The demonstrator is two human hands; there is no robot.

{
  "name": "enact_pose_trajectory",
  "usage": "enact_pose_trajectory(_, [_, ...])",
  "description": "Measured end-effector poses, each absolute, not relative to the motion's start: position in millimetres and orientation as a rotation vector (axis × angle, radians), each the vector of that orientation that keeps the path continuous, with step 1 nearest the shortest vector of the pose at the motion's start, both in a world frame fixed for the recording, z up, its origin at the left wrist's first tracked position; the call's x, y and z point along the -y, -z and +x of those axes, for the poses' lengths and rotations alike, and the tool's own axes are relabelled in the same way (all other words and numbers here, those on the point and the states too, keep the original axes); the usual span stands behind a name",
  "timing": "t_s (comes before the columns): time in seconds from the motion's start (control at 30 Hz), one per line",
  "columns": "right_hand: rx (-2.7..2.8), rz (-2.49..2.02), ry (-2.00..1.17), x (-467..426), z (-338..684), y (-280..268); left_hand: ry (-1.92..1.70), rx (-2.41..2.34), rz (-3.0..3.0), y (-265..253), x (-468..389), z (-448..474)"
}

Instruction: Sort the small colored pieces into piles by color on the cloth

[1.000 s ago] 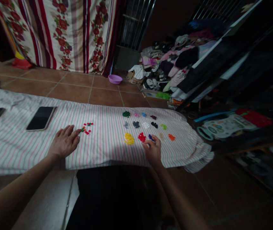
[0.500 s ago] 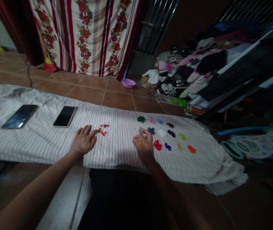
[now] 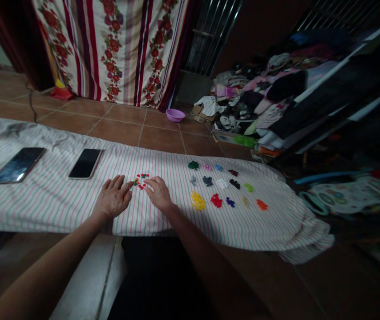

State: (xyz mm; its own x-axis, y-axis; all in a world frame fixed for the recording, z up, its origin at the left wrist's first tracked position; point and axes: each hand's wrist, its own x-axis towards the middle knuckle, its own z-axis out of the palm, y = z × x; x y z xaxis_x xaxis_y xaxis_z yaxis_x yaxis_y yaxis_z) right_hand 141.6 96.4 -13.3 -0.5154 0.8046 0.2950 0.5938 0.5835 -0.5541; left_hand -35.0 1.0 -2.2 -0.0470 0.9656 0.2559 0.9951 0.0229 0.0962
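My left hand [image 3: 112, 198] lies flat on the striped cloth with its fingers stretched out. Its index fingertip is at the left side of a small ring of red, green and orange pieces [image 3: 136, 182]. From the right, my right hand [image 3: 159, 194] reaches to the same ring, thumb and fingertips pinched close together at its right edge. Whatever sits in that pinch is too small to make out. Sorted piles lie right of my hands, among them yellow pieces [image 3: 198, 201], red pieces [image 3: 216, 200], dark grey pieces [image 3: 207, 181] and dark green pieces [image 3: 193, 165].
Two dark-screened devices, a larger one [image 3: 19, 165] and a phone [image 3: 86, 163], lie on the cloth at left. More piles, such as orange pieces [image 3: 262, 204], are farther right. Beyond the cloth's far edge, a purple basin [image 3: 175, 115] stands on the tiled floor near heaped clothes [image 3: 250, 98].
My right hand has moved left from the yellow and grey piles to the ring of pieces, uncovering those piles. My left hand stays by the ring. The view has shifted slightly.
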Motion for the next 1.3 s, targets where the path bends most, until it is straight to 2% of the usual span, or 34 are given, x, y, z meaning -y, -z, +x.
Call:
enact_pose_trajectory(0.27, [2.275,-1.231,-0.481,-92,136,19,0.32,2.088,-2.078,5,-1,-38])
enact_pose_trajectory(0.63, [2.199,-1.152,-0.417,-93,138,29,0.296,2.093,-2.08,1,-1,-36])
enact_pose_trajectory(1.3, [2.086,-1.141,-0.649,-86,147,20,0.293,2.113,-2.086,1,-2,-38])
